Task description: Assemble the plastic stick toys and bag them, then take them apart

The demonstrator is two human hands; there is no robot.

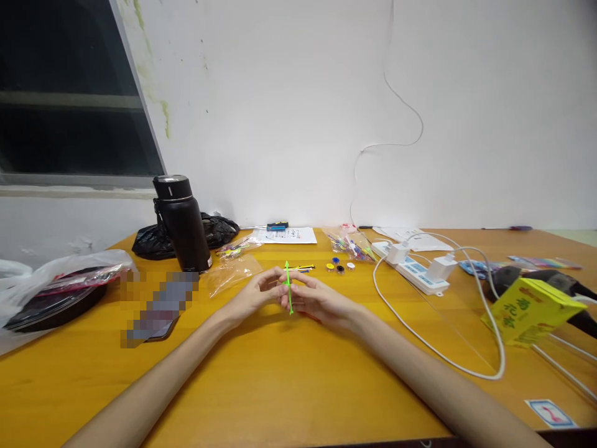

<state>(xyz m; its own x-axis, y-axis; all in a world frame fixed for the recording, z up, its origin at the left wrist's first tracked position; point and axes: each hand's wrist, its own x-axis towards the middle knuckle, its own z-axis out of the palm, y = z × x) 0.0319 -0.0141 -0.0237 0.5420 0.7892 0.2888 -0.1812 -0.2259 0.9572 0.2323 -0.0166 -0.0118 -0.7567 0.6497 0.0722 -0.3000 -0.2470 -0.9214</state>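
At the far left, a white bag (112,260) lies on the table (280,386), partly over a black round thing (60,309). A phone (163,330), partly blurred out, lies to its right, and beyond it a black bottle (181,230) stands upright in front of a black bag (221,230).

The left forearm slants up from the lower left edge toward the middle, with the wrist nearly straight. The left hand (259,292) is turned inward, its fingers curved and its thumb and fingertips pinching a green stick (288,289).

The stick is held between the two hands, above the middle of the table. In the view its long axis runs nearly up and down, the top leaning a little left and the lower end a little right. The wider, arrow-like end points up, toward the wall (289,112); the lower end points back toward the person.

The right hand (324,302) mirrors the left: the forearm comes in from the lower right, and the fingers bend inward, with the tips gathered at the stick. How firmly they press on it, I cannot tell.

Just beyond the right hand lie small discs (340,269). Farther right are a power strip (415,274) with white plugs (442,266) and a tilted yellow box (532,311).
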